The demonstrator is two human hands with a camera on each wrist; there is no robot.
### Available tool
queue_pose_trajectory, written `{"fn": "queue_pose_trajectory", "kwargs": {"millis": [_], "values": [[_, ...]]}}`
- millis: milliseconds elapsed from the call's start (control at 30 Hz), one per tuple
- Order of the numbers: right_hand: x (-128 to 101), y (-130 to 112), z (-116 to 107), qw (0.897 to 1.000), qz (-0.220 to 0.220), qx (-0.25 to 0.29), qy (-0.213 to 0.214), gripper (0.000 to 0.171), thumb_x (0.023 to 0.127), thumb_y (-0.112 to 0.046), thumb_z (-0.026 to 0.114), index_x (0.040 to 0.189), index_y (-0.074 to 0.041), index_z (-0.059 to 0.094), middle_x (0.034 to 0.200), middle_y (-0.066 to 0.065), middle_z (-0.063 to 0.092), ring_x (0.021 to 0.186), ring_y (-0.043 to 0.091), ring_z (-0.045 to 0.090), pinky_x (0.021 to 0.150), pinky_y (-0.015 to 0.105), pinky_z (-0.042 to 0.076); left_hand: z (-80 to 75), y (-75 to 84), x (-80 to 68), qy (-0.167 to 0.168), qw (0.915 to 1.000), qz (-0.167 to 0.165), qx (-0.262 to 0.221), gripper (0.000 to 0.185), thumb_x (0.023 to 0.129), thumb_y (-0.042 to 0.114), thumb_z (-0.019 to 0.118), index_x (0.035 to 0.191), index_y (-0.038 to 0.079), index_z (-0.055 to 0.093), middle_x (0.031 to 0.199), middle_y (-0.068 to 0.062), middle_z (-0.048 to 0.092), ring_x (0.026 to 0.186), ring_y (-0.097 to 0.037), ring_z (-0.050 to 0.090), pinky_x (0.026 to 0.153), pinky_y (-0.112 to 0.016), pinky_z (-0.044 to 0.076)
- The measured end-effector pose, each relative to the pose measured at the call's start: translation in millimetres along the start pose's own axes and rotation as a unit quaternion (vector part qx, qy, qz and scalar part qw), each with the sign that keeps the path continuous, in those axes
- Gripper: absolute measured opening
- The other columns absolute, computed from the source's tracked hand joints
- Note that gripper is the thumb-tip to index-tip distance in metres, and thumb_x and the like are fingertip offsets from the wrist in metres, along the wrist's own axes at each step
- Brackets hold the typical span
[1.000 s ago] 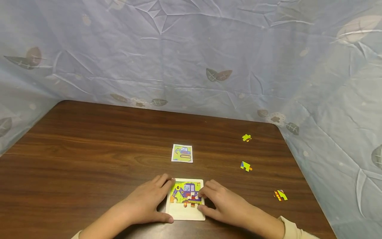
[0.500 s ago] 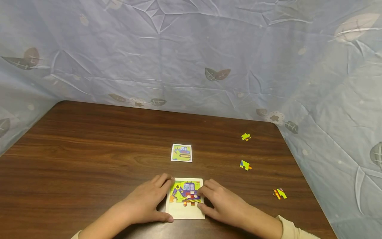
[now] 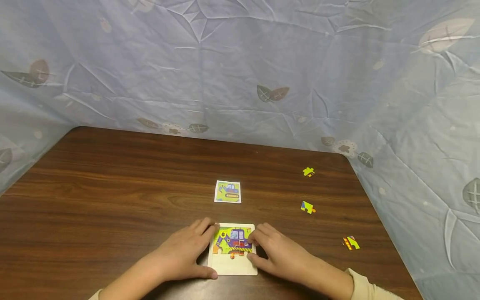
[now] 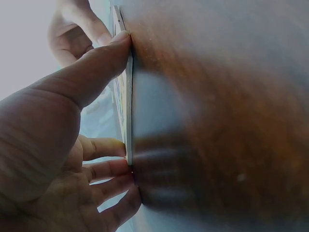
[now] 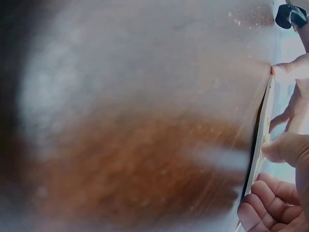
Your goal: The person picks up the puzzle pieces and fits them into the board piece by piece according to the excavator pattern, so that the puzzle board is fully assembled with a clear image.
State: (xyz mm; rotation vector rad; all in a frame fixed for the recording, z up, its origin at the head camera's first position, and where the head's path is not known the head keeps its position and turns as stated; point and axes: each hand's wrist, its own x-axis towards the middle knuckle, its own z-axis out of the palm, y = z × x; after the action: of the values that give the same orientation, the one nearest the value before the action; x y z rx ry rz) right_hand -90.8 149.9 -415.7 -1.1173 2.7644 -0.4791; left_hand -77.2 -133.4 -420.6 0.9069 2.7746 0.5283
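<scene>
White puzzle board (image 3: pixel 232 266), partly filled with a colourful vehicle picture, lying flat on the brown desk (image 3: pixel 112 187) at its near edge. Left hand (image 3: pixel 183 256) braces the board's left side, thumb and fingers spread along its edge. Right hand (image 3: pixel 279 254) rests at the right side, curled fingers pressing the placed pieces. Reference card (image 3: pixel 227 192) just behind; three loose pieces (image 3: pixel 308 207) well to the right.

Both forearms reached in from the frame's bottom; the left hand (image 3: pixel 183 254) and right hand (image 3: pixel 279 252) lay low center, fingers relaxed, facing each other.
</scene>
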Motion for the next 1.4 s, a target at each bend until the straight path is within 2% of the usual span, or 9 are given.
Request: {"fn": "queue_pose_trajectory", "kwargs": {"millis": [167, 500, 600, 667, 800, 900, 967, 1233, 1400], "values": [[1.0, -1.8, -2.9, 1.0, -0.004, -0.001, -0.005, 0.022, 0.099, -0.03, 0.072, 0.112, -0.012, 0.071, 0.102, -0.008, 0.061, 0.093, 0.001, 0.046, 0.076, 0.015, 0.049, -0.3, -0.2, 0.2, 0.001, 1.0, 0.001, 0.001, 0.103, 0.077, 0.067, 0.082, 0.15, 0.003, 0.049, 0.146, -0.01, 0.053, 0.132, -0.033, 0.057, 0.101, -0.054, 0.057], [3.1, -3.5, -6.2, 1.0, -0.022, -0.011, -0.01, 0.011, 0.098, -0.025, 0.074, 0.102, -0.015, 0.074, 0.095, -0.01, 0.056, 0.087, 0.0, 0.042, 0.069, 0.011, 0.044, -1.1, 0.7, -0.7, -0.007, 0.9999, -0.007, -0.005, 0.104, 0.077, 0.067, 0.082, 0.152, 0.003, 0.047, 0.147, -0.013, 0.052, 0.135, -0.037, 0.055, 0.103, -0.058, 0.056], [4.0, -3.5, -6.3, 1.0, -0.017, -0.012, -0.011, 0.015, 0.098, -0.026, 0.074, 0.108, -0.015, 0.074, 0.099, -0.009, 0.058, 0.091, 0.002, 0.046, 0.074, 0.015, 0.048, -1.0, 0.6, -0.8, -0.009, 0.9999, -0.008, -0.004, 0.105, 0.077, 0.068, 0.081, 0.152, 0.003, 0.047, 0.147, -0.013, 0.052, 0.136, -0.038, 0.055, 0.103, -0.059, 0.055], [4.1, -3.4, -6.1, 1.0, -0.017, -0.015, -0.01, 0.019, 0.099, -0.026, 0.073, 0.114, -0.015, 0.073, 0.105, -0.008, 0.06, 0.099, 0.004, 0.053, 0.087, 0.021, 0.056, -1.1, 0.5, -0.8, -0.008, 0.9999, -0.008, -0.002, 0.105, 0.077, 0.068, 0.081, 0.152, 0.003, 0.047, 0.147, -0.013, 0.052, 0.136, -0.038, 0.055, 0.102, -0.059, 0.056], [4.3, -3.2, -5.7, 0.999, -0.043, -0.015, -0.004, 0.026, 0.1, -0.021, 0.071, 0.126, -0.016, 0.072, 0.116, -0.007, 0.065, 0.11, 0.006, 0.058, 0.096, 0.026, 0.058, -0.9, 0.3, -0.5, -0.004, 1.0, -0.004, 0.004, 0.104, 0.077, 0.069, 0.081, 0.151, 0.003, 0.048, 0.146, -0.011, 0.053, 0.133, -0.034, 0.056, 0.101, -0.056, 0.057], [4.7, -2.8, -6.0, 0.998, -0.066, -0.01, -0.003, 0.028, 0.1, -0.017, 0.071, 0.129, -0.017, 0.074, 0.116, -0.007, 0.066, 0.106, 0.005, 0.055, 0.087, 0.016, 0.054, -0.7, 0.2, -0.1, -0.002, 1.0, -0.002, 0.005, 0.103, 0.077, 0.069, 0.081, 0.15, 0.004, 0.049, 0.145, -0.01, 0.053, 0.131, -0.032, 0.057, 0.1, -0.054, 0.058], [5.3, -2.8, -6.5, 0.997, -0.079, -0.016, -0.002, 0.027, 0.1, -0.016, 0.071, 0.126, -0.017, 0.076, 0.114, -0.007, 0.066, 0.106, 0.004, 0.055, 0.086, 0.013, 0.053, -0.8, 0.5, 0.0, 0.0, 1.0, -0.001, 0.006, 0.103, 0.077, 0.069, 0.081, 0.15, 0.004, 0.049, 0.144, -0.009, 0.053, 0.13, -0.031, 0.057, 0.1, -0.054, 0.058], [7.8, -3.4, -7.9, 0.995, -0.098, -0.029, -0.011, 0.017, 0.1, -0.017, 0.071, 0.114, -0.016, 0.08, 0.104, -0.008, 0.065, 0.096, 0.002, 0.05, 0.081, 0.009, 0.05, -0.5, 0.9, 0.5, -0.002, 1.0, -0.003, 0.005, 0.103, 0.077, 0.069, 0.081, 0.15, 0.004, 0.049, 0.143, -0.009, 0.053, 0.13, -0.03, 0.057, 0.1, -0.054, 0.058], [7.9, -3.3, -7.5, 0.994, -0.101, -0.051, -0.014, 0.017, 0.1, -0.018, 0.071, 0.114, -0.015, 0.08, 0.104, -0.007, 0.065, 0.095, 0.003, 0.051, 0.08, 0.009, 0.049, -0.1, 1.0, 0.9, -0.001, 1.0, -0.003, 0.006, 0.103, 0.077, 0.069, 0.081, 0.15, 0.004, 0.048, 0.144, -0.009, 0.052, 0.131, -0.031, 0.056, 0.101, -0.055, 0.057]]}}
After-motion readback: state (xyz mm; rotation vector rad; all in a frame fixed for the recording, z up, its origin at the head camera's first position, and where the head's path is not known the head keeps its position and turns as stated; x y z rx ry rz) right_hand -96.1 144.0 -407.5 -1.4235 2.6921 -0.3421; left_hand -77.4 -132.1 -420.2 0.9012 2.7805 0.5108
